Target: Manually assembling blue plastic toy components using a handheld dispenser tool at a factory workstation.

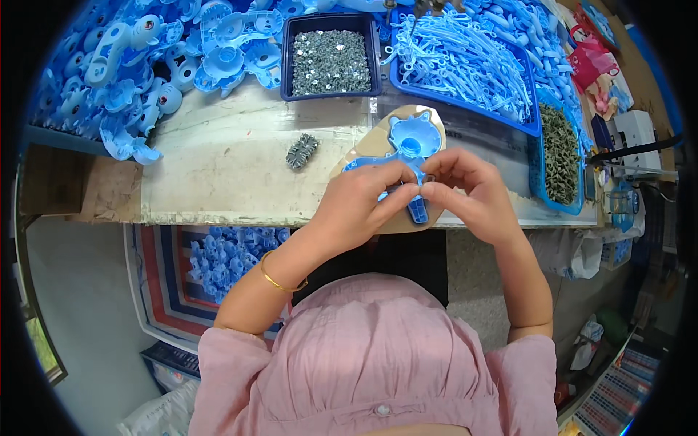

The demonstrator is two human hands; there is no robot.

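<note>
A light-blue plastic toy shell (416, 138), with a round cup at its top, lies in a tan board fixture (380, 138) at the table's front edge. Over its narrow middle my left hand (363, 192) is closed, thumb and forefinger pinched together. Opposite it, my right hand (471, 190) pinches too, its fingertips almost meeting the left ones. A tiny piece seems to be between the fingertips, but the fingers hide most of it. On the table left of the fixture sits a small heap of dark grey metal pieces (302, 151).
A dark bin of small metal parts (284, 62) stands behind. Right of it are a blue tray of thin light-blue plastic pieces (536, 116) and a blue basket of grey-green pieces (558, 152). Blue toy shells (123, 94) pile up at far left. Below, a striped container (156, 280) holds blue parts.
</note>
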